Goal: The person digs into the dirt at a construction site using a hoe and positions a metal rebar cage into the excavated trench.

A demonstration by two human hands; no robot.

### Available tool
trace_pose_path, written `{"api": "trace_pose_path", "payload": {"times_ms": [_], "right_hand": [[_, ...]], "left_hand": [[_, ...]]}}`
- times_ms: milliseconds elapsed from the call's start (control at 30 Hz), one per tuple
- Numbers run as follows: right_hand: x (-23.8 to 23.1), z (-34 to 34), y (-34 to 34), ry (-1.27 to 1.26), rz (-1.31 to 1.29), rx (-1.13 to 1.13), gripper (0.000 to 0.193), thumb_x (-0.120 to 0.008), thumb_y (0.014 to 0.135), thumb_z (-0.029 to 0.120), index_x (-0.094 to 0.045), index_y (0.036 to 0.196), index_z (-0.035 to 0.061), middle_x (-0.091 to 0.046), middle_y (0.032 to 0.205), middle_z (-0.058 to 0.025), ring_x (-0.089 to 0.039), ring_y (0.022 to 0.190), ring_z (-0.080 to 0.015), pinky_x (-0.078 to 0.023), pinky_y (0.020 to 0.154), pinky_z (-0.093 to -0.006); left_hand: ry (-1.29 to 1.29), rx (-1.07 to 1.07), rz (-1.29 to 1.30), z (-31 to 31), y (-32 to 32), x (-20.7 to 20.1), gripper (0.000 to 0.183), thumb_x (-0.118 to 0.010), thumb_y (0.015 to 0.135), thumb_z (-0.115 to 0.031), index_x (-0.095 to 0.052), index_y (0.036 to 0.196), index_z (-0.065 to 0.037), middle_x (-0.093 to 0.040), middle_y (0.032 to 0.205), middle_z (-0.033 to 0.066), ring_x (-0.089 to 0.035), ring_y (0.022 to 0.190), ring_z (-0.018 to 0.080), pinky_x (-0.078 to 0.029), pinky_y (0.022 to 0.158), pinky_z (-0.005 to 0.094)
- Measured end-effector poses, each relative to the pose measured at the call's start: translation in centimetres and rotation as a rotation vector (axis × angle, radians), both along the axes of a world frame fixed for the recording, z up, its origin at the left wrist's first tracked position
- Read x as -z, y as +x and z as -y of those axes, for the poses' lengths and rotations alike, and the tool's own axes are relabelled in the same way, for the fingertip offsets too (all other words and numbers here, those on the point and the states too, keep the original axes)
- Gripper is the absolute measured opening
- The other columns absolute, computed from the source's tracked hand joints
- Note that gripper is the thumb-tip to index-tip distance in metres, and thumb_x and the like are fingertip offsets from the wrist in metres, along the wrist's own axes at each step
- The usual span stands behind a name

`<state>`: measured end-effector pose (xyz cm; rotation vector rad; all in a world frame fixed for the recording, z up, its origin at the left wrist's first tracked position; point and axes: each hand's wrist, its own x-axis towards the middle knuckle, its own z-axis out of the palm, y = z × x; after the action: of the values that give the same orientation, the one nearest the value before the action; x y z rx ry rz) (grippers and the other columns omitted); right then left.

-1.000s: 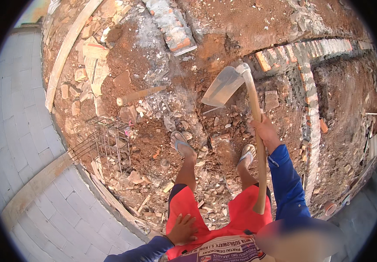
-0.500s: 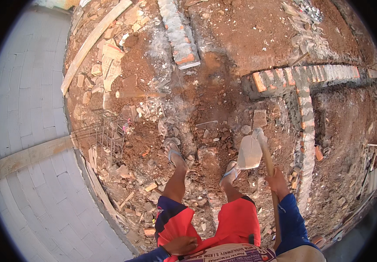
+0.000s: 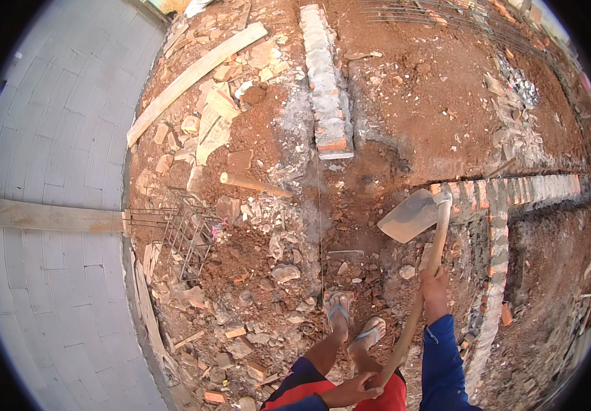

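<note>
A hoe (image 3: pixel 439 240) with a long wooden handle and a broad, pale metal blade (image 3: pixel 408 216) slants up and away in front of me. My right hand (image 3: pixel 435 293) is closed around the middle of the handle. Lower down, my left hand (image 3: pixel 355 391) closes on the handle's near end, in front of my red shorts. The blade hangs over the dirt trench, left of a brick footing (image 3: pixel 477 195); I cannot tell whether it touches anything. My sandalled feet (image 3: pixel 360 327) stand on the rubble below it.
A grey block wall (image 3: pixel 55 137) runs along the left. Beside it lie a long plank (image 3: pixel 199 82) and a steel rebar cage (image 3: pixel 186 236). A mortared brick strip (image 3: pixel 324 82) stands ahead, and a taut string (image 3: pixel 321 226) runs toward me from it. Broken bricks and stones litter the soil.
The hoe's blade has risen and swung forward from beside my right foot. My left hand has moved from my shorts to the handle. My feet have come closer together.
</note>
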<state>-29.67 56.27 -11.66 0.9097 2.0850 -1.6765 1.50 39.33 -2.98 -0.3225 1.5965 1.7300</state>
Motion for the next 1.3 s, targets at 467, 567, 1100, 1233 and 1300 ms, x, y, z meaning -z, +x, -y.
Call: {"api": "trace_pose_path", "payload": {"times_ms": [467, 567, 1100, 1233, 1300], "right_hand": [[23.3, 17.3, -12.8, -0.251, -0.158, 0.148, 0.037, -0.067, 0.1, 0.039, -0.046, 0.097, 0.0097, -0.05, 0.069, -0.0012, -0.052, 0.048, -0.0125, -0.045, 0.043, -0.0293], [28.1, 19.0, -13.8, -0.285, -0.256, 0.154, 0.038, -0.06, 0.103, 0.046, -0.045, 0.094, 0.0118, -0.05, 0.068, -0.0017, -0.051, 0.049, -0.0135, -0.045, 0.043, -0.0308], [50.4, 22.4, -17.6, -0.445, -0.01, 0.197, 0.044, -0.055, 0.103, 0.053, -0.045, 0.096, 0.0109, -0.05, 0.068, -0.0027, -0.051, 0.046, -0.0161, -0.044, 0.039, -0.0324], [45.6, 22.5, -14.6, -0.386, -0.081, 0.177, 0.044, -0.053, 0.104, 0.052, -0.042, 0.098, 0.0108, -0.049, 0.067, -0.0022, -0.052, 0.048, -0.0152, -0.046, 0.041, -0.0328], [43.4, 22.1, -15.3, -0.452, -0.174, 0.19, 0.043, -0.053, 0.104, 0.054, -0.042, 0.1, 0.0124, -0.049, 0.07, -0.0027, -0.052, 0.05, -0.0156, -0.047, 0.043, -0.0332]], "left_hand": [[-0.871, -0.134, -0.352, 10.0, -16.1, 35.2, 0.037, -0.079, 0.08, -0.02, -0.059, 0.104, -0.002, -0.065, 0.092, 0.0224, -0.064, 0.087, 0.0435, -0.051, 0.075, 0.0519], [-0.908, -0.098, -0.577, 11.8, -18.3, 42.1, 0.039, -0.078, 0.083, -0.022, -0.056, 0.109, -0.002, -0.062, 0.095, 0.0195, -0.06, 0.089, 0.0421, -0.045, 0.081, 0.0513], [-0.976, 0.142, -0.452, 17.8, -23.4, 54.4, 0.03, -0.072, 0.086, -0.021, -0.05, 0.098, -0.004, -0.065, 0.072, 0.0192, -0.066, 0.065, 0.0438, -0.049, 0.066, 0.0564], [-0.962, 0.147, -0.43, 18.4, -21.0, 53.5, 0.032, -0.073, 0.086, -0.02, -0.049, 0.099, -0.002, -0.065, 0.078, 0.0233, -0.066, 0.072, 0.0445, -0.051, 0.067, 0.0552], [-0.979, 0.123, -0.518, 18.9, -21.4, 53.5, 0.029, -0.072, 0.084, -0.018, -0.049, 0.095, -0.003, -0.065, 0.078, 0.022, -0.066, 0.072, 0.0433, -0.051, 0.068, 0.0544]]}}
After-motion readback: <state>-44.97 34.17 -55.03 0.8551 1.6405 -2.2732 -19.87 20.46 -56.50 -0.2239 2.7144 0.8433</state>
